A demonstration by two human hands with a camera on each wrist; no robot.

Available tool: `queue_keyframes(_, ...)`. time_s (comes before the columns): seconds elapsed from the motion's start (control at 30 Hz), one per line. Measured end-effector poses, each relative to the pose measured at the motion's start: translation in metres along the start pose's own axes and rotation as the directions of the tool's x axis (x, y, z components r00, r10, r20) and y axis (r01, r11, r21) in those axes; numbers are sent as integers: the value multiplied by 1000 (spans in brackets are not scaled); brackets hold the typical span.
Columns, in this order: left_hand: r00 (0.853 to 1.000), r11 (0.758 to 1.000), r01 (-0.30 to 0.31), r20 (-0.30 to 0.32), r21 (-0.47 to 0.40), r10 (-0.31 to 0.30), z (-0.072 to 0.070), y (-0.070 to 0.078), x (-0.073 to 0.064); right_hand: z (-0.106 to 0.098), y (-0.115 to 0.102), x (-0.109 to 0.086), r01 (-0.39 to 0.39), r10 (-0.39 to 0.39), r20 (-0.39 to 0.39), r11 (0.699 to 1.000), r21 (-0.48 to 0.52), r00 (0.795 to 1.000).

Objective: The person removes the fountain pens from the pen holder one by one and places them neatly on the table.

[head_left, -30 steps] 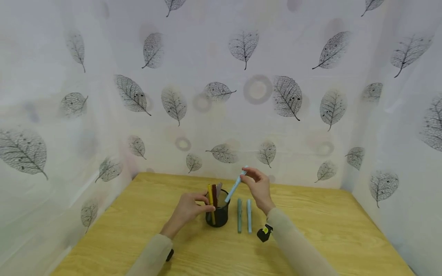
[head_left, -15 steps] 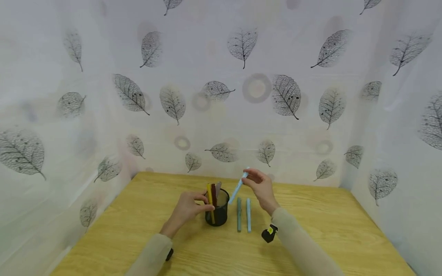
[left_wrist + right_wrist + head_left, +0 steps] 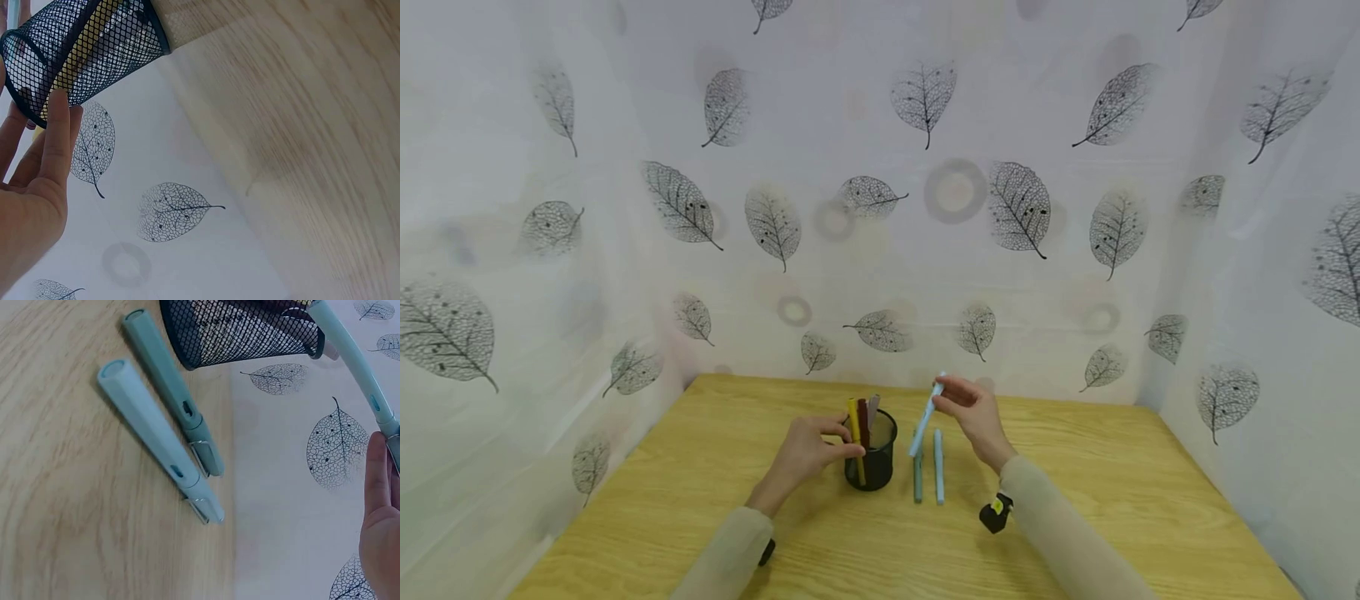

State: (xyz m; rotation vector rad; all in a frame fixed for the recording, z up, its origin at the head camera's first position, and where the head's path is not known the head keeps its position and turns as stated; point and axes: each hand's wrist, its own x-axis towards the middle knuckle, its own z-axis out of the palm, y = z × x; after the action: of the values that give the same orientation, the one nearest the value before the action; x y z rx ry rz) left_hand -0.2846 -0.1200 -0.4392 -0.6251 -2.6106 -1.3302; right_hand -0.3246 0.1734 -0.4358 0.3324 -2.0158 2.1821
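Observation:
My left hand [image 3: 808,450] holds the black mesh pen holder [image 3: 877,473] at its rim, with fingers against the mesh [image 3: 128,47] in the left wrist view. Inside stand a yellow pen [image 3: 853,410], a dark red pen [image 3: 863,417] and a greyish one [image 3: 873,406]. Right of the holder, my right hand [image 3: 976,417] pinches a light blue pen [image 3: 350,353] near its clip end. That pen slants in the air, its lower end overlapping a green pen [image 3: 159,365] in the head view. Beside the green pen lies a second light blue pen [image 3: 147,428].
A wood-grain table [image 3: 850,550] carries everything. Leaf-printed white sheeting [image 3: 880,250] rises behind the table and along both sides. Each wrist wears a small black device, the right one [image 3: 996,512] with a yellow mark.
My right hand has shifted right and slightly down. The pinched pen's lower end has gone from the holder's mouth to over the lying green pen. My left hand stays at the holder.

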Motion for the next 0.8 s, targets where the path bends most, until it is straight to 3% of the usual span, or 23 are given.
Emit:
queue_keyframes(0.2,1000,1000,6,-7,11,-6,0,-1,0,-5,5,-3,-39,43,40,996,-86,998)
queue_keyframes(0.53,1000,998,-3,-11,56,4,2,-5,0,-19,18,-5,-59,75,110,988,-142,991)
queue_keyframes(0.8,1000,999,2,-21,32,-1,2,-3,1,-28,14,-9,-72,112,151,965,-251,982)
